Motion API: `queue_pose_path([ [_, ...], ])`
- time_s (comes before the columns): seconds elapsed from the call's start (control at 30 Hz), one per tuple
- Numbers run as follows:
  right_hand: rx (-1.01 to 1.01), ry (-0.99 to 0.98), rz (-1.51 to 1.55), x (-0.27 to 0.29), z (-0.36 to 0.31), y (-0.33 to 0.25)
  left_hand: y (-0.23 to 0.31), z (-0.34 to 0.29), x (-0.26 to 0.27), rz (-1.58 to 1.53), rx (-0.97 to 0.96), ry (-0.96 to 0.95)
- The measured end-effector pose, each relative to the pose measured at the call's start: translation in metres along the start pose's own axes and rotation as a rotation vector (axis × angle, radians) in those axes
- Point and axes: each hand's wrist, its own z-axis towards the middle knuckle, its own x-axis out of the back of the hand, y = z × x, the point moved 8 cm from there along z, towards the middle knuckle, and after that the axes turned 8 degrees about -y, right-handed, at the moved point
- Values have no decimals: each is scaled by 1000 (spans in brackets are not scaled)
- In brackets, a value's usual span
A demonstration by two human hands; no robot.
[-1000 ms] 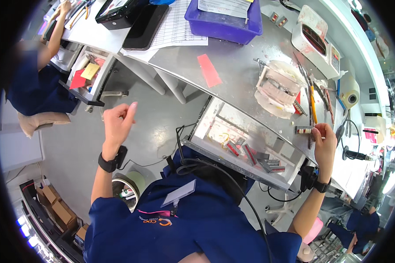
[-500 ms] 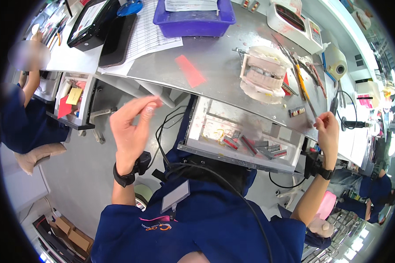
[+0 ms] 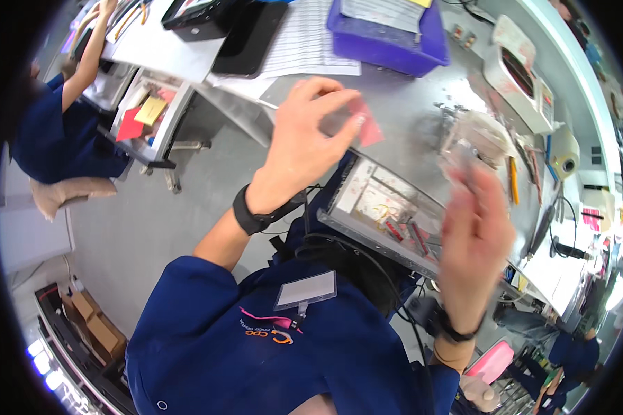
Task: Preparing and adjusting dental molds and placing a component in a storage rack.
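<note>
My left hand (image 3: 299,138) reaches over the front of the bench, thumb and forefinger apart. Its fingertips are at a thin pink sheet, apparently wax (image 3: 372,130); whether they touch it I cannot tell. Farther right, my right hand (image 3: 476,225) is raised in front of the bench, smeared by motion. Its fingers look drawn together around a blurred greyish thing (image 3: 468,162) that is too smeared to name. Just beyond stands a pale dental model (image 3: 488,131) on an articulator, partly hidden by that hand.
Below the bench edge an open drawer (image 3: 349,181) holds several small red and grey pieces. A purple tray (image 3: 394,52), papers (image 3: 304,48) and a black tablet-like slab (image 3: 253,41) lie farther back. Hand tools (image 3: 513,180) lie right of the model. A co-worker (image 3: 62,131) sits at left.
My left hand has moved right and forward to the pink sheet. From the bench's right side, my right hand has come inward in front of the model. The whole view has shifted and turned.
</note>
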Motion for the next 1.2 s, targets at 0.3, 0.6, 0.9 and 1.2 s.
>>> queue_pose_path([
  [0.3, 225, -240, -512, -98, 49, 6, -18, -1, -1, 34, -74, -71],
  [0.6, 161, -393, -849, -85, 48, -25, -18, 7, -4, 59, -82, -178],
  [0.9, -21, -242, -714, -68, 28, -21, -29, 8, -4, -60, 31, -180],
  [1.2, 197, 174, -771, -102, 53, -11, -22, 8, -3, 21, 5, -208],
])
